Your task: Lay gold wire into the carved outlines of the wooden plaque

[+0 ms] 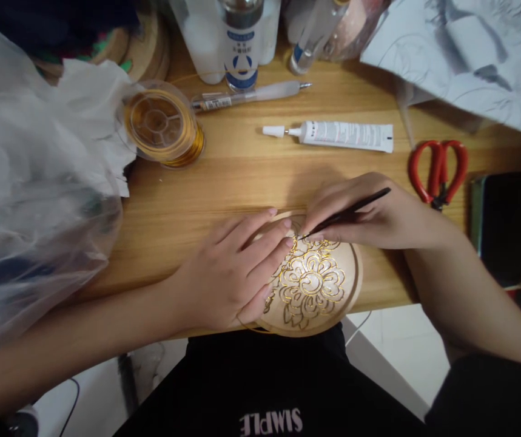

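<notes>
A round wooden plaque (355, 285) lies at the table's front edge, with a flower pattern of gold wire (312, 281) and dark drawn lines on its face. My left hand (237, 267) rests flat across the plaque's left side, fingers stretched out and fingertips near the upper part of the pattern. Beneath that hand's lower edge a loose strand of gold wire curves out. Slim black tweezers (355, 208) are pinched in my right hand (369, 212), their tip touching the pattern near the plaque's top. My right fingers partly hide the contact point.
A spool of gold wire (160, 121) stands at the back left, near crumpled plastic (37, 182). Behind the plaque lie a glue tube (346, 135) and a pen (255, 94). Red-handled pliers (437, 170) and a dark phone (501, 227) are right. Bottles (242, 48) and printed sheets (469, 54) fill the back.
</notes>
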Demonstrator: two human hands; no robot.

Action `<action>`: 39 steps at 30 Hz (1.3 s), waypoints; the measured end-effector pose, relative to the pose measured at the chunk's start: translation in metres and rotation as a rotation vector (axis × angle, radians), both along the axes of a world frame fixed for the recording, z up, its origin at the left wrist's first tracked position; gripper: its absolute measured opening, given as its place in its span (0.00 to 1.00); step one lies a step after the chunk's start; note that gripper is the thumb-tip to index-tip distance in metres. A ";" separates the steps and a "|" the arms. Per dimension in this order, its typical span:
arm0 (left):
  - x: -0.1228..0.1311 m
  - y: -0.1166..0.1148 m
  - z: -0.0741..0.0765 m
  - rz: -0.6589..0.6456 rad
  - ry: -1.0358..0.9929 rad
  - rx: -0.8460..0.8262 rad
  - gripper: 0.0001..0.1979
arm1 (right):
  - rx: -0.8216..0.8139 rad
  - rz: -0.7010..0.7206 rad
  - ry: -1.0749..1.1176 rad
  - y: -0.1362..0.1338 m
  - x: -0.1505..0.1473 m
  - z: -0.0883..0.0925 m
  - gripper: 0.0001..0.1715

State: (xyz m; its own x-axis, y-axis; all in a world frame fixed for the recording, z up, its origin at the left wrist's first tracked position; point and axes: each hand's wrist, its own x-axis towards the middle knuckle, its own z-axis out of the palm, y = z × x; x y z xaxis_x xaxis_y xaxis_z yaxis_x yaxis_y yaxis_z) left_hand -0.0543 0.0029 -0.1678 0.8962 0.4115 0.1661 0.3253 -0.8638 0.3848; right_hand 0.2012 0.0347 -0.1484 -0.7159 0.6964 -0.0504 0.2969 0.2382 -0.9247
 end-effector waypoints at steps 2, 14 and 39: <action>0.000 0.000 0.000 -0.002 0.001 0.003 0.25 | 0.005 0.001 -0.003 0.000 0.000 0.000 0.06; 0.000 0.001 0.001 -0.010 0.010 -0.001 0.25 | 0.032 -0.019 -0.023 -0.003 -0.002 0.002 0.07; 0.000 0.002 0.002 -0.013 0.001 -0.056 0.28 | 0.046 -0.064 -0.054 -0.006 -0.003 0.002 0.06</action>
